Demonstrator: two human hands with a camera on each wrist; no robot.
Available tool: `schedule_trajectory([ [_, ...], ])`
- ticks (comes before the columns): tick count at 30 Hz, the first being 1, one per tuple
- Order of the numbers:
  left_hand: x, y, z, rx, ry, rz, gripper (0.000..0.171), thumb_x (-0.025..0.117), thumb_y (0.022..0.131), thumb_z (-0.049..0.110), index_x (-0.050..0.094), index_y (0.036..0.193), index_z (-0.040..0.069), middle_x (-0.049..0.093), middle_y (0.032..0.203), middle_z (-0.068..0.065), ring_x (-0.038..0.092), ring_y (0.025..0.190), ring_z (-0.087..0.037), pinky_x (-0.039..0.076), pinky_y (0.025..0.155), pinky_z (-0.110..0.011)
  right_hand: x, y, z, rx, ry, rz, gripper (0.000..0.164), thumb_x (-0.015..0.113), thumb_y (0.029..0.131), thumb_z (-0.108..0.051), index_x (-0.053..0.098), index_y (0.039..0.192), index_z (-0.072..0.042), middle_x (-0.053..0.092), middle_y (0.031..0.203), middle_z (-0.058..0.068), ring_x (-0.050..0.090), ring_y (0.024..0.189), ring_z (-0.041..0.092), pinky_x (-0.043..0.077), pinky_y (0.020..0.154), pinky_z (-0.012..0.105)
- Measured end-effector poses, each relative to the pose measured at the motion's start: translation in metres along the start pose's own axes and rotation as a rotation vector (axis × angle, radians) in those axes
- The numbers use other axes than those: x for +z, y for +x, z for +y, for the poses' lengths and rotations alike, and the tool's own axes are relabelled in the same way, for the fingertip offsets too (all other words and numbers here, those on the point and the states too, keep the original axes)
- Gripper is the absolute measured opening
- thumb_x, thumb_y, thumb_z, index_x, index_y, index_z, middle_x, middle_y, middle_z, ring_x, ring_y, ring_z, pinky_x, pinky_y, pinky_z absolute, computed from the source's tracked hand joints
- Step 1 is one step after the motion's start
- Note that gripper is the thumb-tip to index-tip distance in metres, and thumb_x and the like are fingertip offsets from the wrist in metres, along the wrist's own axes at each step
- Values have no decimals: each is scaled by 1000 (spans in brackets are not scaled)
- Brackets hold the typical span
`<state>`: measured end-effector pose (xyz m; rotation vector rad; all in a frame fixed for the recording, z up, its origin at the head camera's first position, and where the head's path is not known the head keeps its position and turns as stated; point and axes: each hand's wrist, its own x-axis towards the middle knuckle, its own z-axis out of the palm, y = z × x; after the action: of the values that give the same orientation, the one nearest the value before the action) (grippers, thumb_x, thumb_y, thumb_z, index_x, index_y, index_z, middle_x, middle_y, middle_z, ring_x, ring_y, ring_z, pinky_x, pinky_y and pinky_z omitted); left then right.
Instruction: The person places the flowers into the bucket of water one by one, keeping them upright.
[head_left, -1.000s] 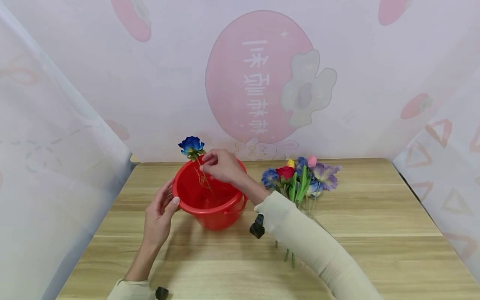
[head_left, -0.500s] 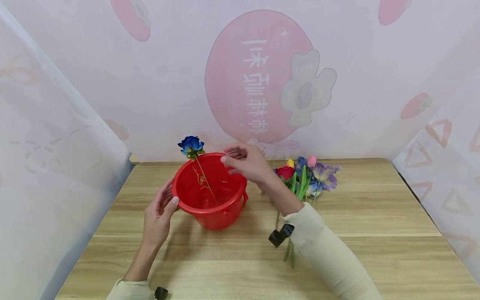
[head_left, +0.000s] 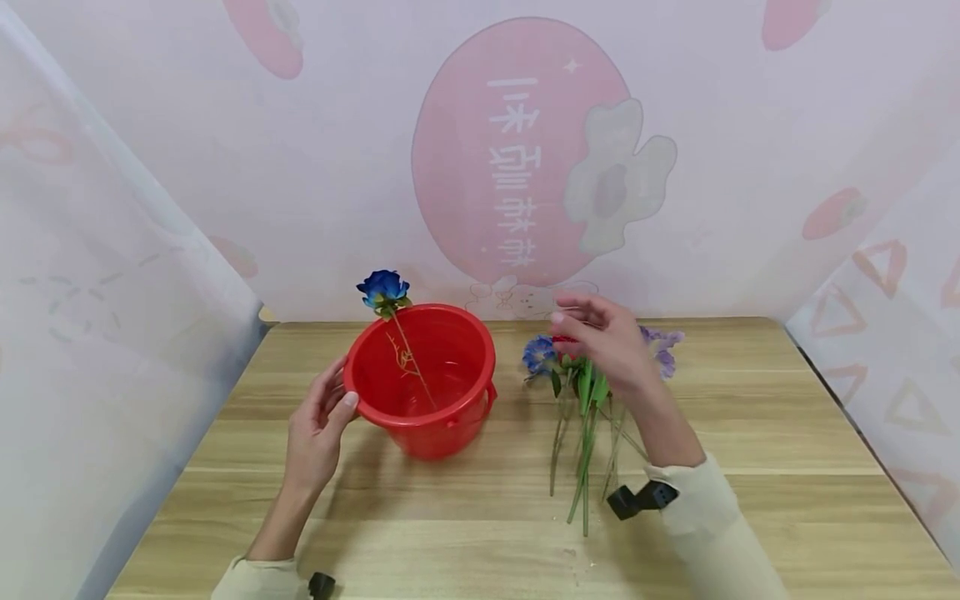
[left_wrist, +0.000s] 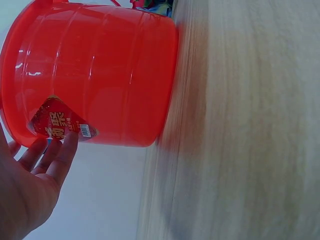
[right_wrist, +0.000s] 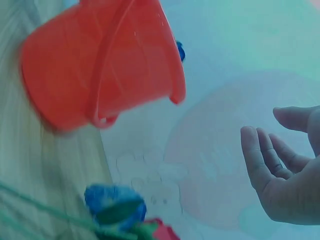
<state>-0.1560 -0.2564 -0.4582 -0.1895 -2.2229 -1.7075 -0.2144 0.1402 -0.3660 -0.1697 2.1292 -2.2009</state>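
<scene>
My left hand (head_left: pixel 315 437) rests against the left side of a red plastic bucket (head_left: pixel 431 437), thumb at the rim. In the left wrist view, its nearly straight fingers (left_wrist: pixel 62 157) touch the outer wall by a label (left_wrist: pixel 57 119). One artificial blue rose (head_left: pixel 384 290) leans in the bucket, its bloom above the far rim. My right hand (head_left: pixel 611 346) hovers over a bunch of artificial flowers (head_left: pixel 585 392) and hides some blooms. In the right wrist view, that right hand (right_wrist: pixel 287 167) holds nothing, thumb and fingers apart.
The bunch lies on a wooden table (head_left: pixel 472 542), green stems toward the front edge. The bucket's handle (right_wrist: pixel 107 55) hangs down its right side. A printed cloth backdrop (head_left: pixel 337 183) rises behind and along both sides.
My right hand has let go of the blue rose's stem and moved right from the bucket to above the bunch. The rose stays leaning in the bucket; my left hand has not moved.
</scene>
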Motion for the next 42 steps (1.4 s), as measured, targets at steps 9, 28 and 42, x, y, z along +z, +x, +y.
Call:
schedule_trajectory([
  [9,2,0,-2,-4,-3,-2,54,60,109,12,49,162,18,60,152,-17,68,125,-9,62,88,-17,-47,-19,20,53,9,66,44,69,106,-19,55,144,0,70,116,-3,74,105,11,65,94,28],
  [28,4,0,-2,-2,-4,0,54,60,109,12,49,162,19,60,154,-16,68,125,-8,62,88,-16,-97,-38,63,182,-4,163,60,67,107,-18,42,154,11,71,105,-13,75,96,2,64,93,24],
  [42,0,1,-3,-2,-28,0,54,58,109,10,49,162,17,58,154,-18,68,127,-12,63,88,-18,-113,-33,99,283,-85,191,63,70,106,-21,44,155,8,73,113,-3,76,98,6,64,96,28],
])
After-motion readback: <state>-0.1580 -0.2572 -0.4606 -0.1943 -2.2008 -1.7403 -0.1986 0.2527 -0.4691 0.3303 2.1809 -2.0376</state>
